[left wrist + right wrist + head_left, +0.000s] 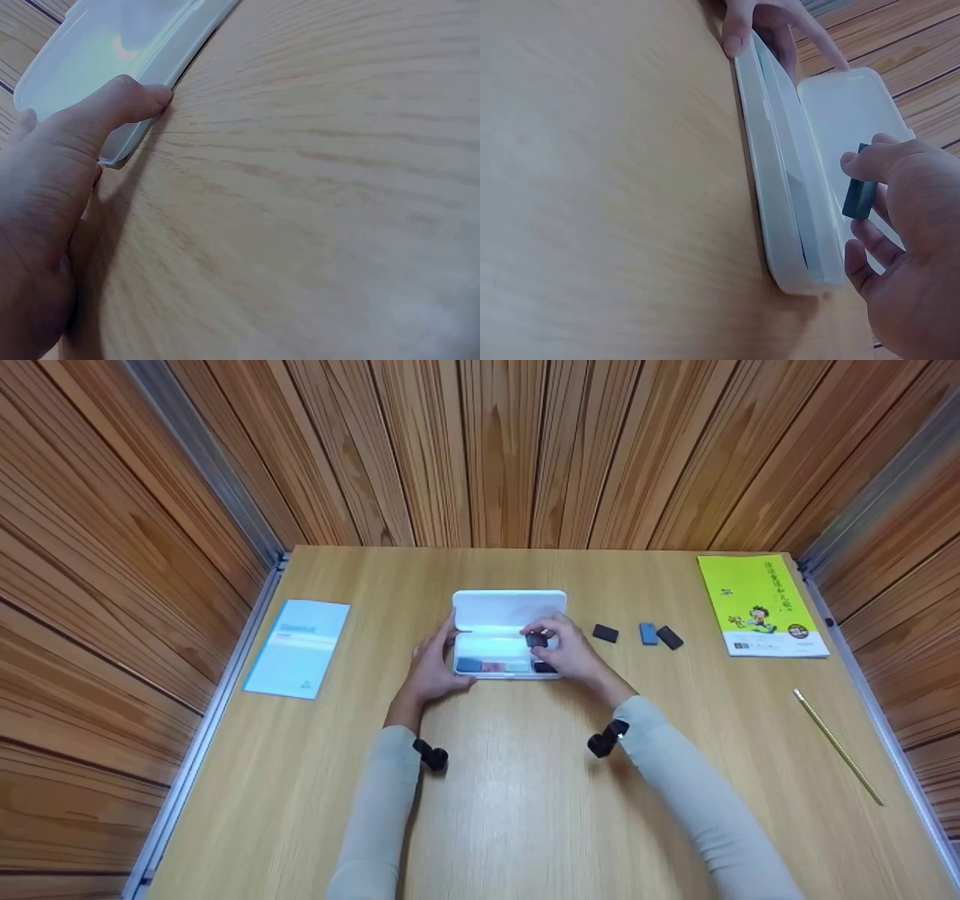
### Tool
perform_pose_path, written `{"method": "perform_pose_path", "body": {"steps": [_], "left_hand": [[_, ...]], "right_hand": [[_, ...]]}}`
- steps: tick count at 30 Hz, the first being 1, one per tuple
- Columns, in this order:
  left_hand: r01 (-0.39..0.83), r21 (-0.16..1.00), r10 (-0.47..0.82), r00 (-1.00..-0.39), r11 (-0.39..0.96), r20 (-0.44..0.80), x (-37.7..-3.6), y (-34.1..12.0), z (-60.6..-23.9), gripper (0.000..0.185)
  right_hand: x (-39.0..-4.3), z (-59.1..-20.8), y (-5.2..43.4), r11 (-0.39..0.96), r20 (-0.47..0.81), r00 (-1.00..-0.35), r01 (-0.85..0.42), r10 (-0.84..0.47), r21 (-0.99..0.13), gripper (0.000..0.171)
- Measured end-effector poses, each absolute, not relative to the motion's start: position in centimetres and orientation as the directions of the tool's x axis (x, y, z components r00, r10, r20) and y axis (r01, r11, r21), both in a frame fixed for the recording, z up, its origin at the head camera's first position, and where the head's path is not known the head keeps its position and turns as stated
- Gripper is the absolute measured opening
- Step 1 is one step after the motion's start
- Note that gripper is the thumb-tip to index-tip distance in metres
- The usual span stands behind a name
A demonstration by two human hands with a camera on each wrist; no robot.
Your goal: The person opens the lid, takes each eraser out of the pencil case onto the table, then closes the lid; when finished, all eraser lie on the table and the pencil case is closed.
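A white plastic case [508, 615] lies open in the middle of the table, lid [847, 112] tipped back. My right hand [541, 639] hovers over the tray's right half and pinches a small dark block [535, 640] between thumb and fingers; the right wrist view shows that block [859, 195] just above the lid side. My left hand [448, 656] steadies the case's left end, its straight thumb [127, 101] pressed on the front edge of the case [97, 52]. Blue, pinkish and black pieces [495, 666] lie in the tray.
To the right of the case lie a black block [605, 633], a blue block [649, 633] and another black block [669, 638]. A green book [759, 604] sits far right, a pale blue booklet [298, 646] far left, a pencil [838, 746] near the right edge. Wooden walls enclose the table.
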State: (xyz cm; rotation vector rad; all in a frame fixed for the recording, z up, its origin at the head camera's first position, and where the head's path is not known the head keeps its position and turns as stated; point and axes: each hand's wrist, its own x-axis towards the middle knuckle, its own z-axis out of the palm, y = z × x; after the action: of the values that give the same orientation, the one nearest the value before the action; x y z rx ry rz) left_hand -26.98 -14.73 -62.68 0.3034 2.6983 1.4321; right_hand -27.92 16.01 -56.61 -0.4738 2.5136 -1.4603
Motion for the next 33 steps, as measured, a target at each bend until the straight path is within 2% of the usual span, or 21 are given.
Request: {"method": "perform_pose_path", "body": {"steps": [11, 22, 33], "left_hand": [[0.11, 0.819, 0.187, -0.982, 0.563, 0.003, -26.9, -14.7, -62.5, 0.135], [0.145, 0.828, 0.21, -0.977, 0.542, 0.033, -27.0, -14.7, -62.6, 0.135], [0.1, 0.824, 0.179, -0.984, 0.558, -0.002, -26.9, -14.5, -62.5, 0.134]], "right_hand": [[-27.6, -55.8, 20.1, 0.512, -0.054, -0.944, -0.128, -0.326, -0.85, 0.037], [-27.9, -57.0, 24.0, 0.55, 0.008, -0.963, -0.16, -0.268, -0.82, 0.036], [-27.3, -58.3, 26.7, 0.547, -0.021, -0.971, -0.116, -0.237, -0.829, 0.038]]}}
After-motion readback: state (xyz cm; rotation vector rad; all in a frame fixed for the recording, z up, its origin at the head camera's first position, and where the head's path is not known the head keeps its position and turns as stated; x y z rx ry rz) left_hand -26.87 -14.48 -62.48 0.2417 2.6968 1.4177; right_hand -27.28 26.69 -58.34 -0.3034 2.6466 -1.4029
